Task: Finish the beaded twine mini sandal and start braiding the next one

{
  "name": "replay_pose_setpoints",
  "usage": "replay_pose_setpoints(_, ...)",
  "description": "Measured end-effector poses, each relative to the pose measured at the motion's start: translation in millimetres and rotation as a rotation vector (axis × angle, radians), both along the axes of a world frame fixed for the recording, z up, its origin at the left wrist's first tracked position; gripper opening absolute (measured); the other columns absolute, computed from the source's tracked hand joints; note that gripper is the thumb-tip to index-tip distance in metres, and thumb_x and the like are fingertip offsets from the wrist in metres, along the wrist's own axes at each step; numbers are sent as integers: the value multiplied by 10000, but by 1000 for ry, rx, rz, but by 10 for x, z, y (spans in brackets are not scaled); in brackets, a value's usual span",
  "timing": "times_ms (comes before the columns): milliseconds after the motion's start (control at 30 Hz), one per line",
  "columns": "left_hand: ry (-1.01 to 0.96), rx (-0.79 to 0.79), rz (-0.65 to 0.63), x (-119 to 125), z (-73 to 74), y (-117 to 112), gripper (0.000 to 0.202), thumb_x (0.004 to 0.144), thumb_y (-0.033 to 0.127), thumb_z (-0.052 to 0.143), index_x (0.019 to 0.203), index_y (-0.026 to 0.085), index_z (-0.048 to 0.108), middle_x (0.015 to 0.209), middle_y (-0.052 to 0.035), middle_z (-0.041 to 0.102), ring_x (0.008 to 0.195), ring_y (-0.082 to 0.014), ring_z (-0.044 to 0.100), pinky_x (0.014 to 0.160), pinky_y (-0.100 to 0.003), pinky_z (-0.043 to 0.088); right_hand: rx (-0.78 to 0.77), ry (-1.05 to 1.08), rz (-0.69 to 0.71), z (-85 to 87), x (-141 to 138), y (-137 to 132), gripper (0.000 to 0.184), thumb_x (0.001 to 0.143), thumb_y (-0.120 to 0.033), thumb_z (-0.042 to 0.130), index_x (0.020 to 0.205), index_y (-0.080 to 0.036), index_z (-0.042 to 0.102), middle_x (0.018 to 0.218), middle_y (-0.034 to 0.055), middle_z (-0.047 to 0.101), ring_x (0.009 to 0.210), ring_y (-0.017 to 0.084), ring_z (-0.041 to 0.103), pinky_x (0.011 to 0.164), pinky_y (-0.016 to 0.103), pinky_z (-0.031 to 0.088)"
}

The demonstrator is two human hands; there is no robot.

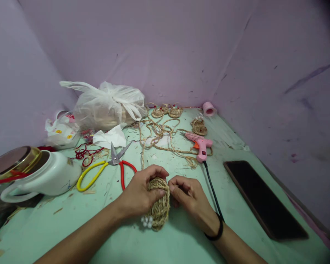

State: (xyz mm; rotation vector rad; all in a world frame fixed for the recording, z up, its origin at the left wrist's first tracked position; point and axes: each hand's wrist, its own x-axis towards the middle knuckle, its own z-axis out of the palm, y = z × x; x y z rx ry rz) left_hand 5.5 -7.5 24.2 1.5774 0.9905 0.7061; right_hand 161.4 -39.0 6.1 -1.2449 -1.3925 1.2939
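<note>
A small woven straw slipper [160, 211] with a cluster of white beads [147, 221] at its lower left is held over the front of the table. Around its upper part, my left hand [143, 190] is closed, the thumb lying across the straw. My right hand [188, 194], with a black band at the wrist, is pinched at the slipper's right edge. Whatever lies between those fingertips is too small to make out. A straw cord [142, 157] runs from behind my left hand toward a loose tangle of cord [161, 134].
Yellow-and-red-handled scissors [114, 159] lie open at left, near a white mug [62, 172]. At right are a pink glue gun [200, 145] with a black cable and a phone [264, 198]. Further back sit a plastic bag [110, 106], a beaded slipper [199, 126] and a pink roll [209, 109].
</note>
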Motion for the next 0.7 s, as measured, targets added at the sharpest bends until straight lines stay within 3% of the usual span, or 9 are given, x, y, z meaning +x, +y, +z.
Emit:
replay_pose_setpoints(133,41,74,-54,-15,18,-25,285,635,72,556,896,187,544,808,-7,593,738,-141,555,662,-243,456,-237,188,79,43,20,39,231,671,-370,546,554,-179,490,424,-71,374,358,71,343,359,201,278)
replay_pose_setpoints(233,41,79,-91,-10,35,-38,273,653,75,542,903,183,550,800,-6,590,717,-134,546,647,-238,449,-326,267,131,51,45,60,218,644,-347,568,540,-177,479,418,-86,343,332,53,301,324,187,255)
replay_pose_setpoints(467,-90,-57,-5,-49,10,42,198,664,181,595,855,162,549,707,10,540,605,-106,484,553,-223,402,-209,172,16,97,37,69,217,647,-358,624,641,-146,577,452,-67,430,361,62,373,356,200,339)
replay_pose_setpoints(600,-129,-106,7,-52,-12,43,198,663,194,596,848,153,538,710,7,533,625,-108,481,557,-219,397,-147,129,-37,95,-14,40,218,667,-351,605,615,-145,558,424,-64,431,360,63,382,361,194,317)
replay_pose_setpoints(700,-93,-81,20,-30,-8,13,189,646,181,590,824,146,537,713,5,532,635,-110,484,568,-218,401,-240,226,-8,57,-42,29,218,665,-349,588,578,-164,513,382,-80,393,329,51,343,330,177,279)
